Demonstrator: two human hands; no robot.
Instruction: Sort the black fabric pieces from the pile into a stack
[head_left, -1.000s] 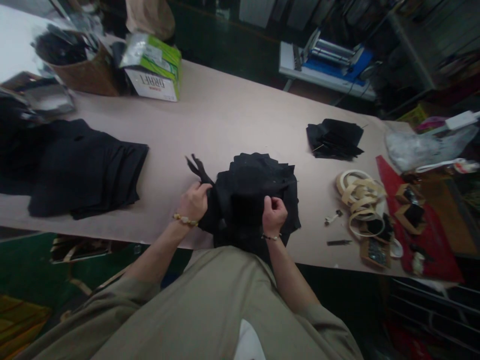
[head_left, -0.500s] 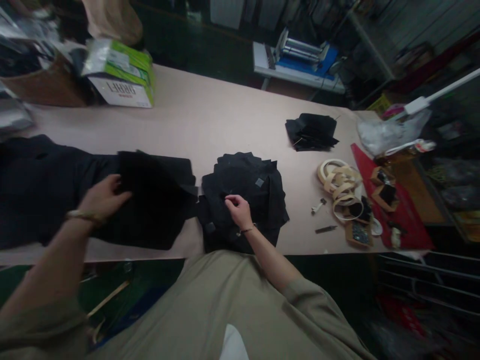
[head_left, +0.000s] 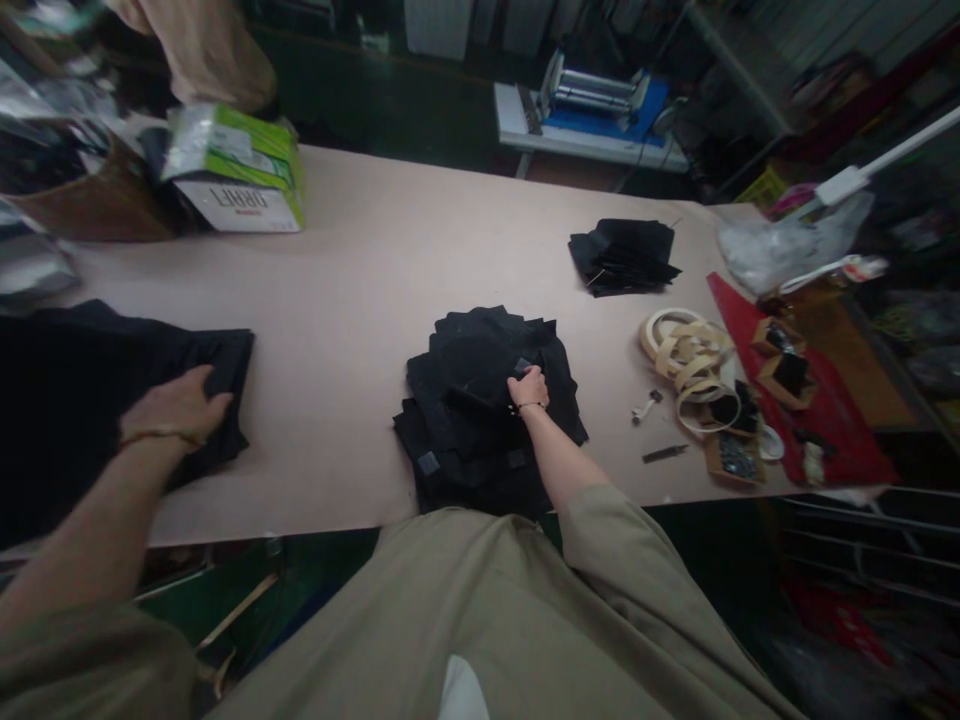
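Note:
My left hand [head_left: 174, 412] rests on the black fabric [head_left: 67, 400] at the left of the table, thumb and fingers apart. The fabric's right edge sticks out past my fingertips. In front of me lies an uneven pile of black fabric pieces [head_left: 480, 345], with small grey square patches on some of them. Over the right side of this pile, my right hand [head_left: 531, 388] has its fingers curled closed on a black fabric piece [head_left: 480, 402], which shows as a raised fold to the left of the hand. My fingertips there are partly hidden.
A smaller black stack [head_left: 626, 258] lies at the back right. Near the right end are coiled beige strips [head_left: 686, 360], a dark flat tool [head_left: 664, 454], small boxes [head_left: 735, 457] and a red sheet [head_left: 832, 430]. A green-and-white carton [head_left: 240, 175] stands at the back left.
The black fabric at left has drawn back leftward, baring table between it and the middle pile. My left hand has shifted slightly left; my right hand has moved right across the pile.

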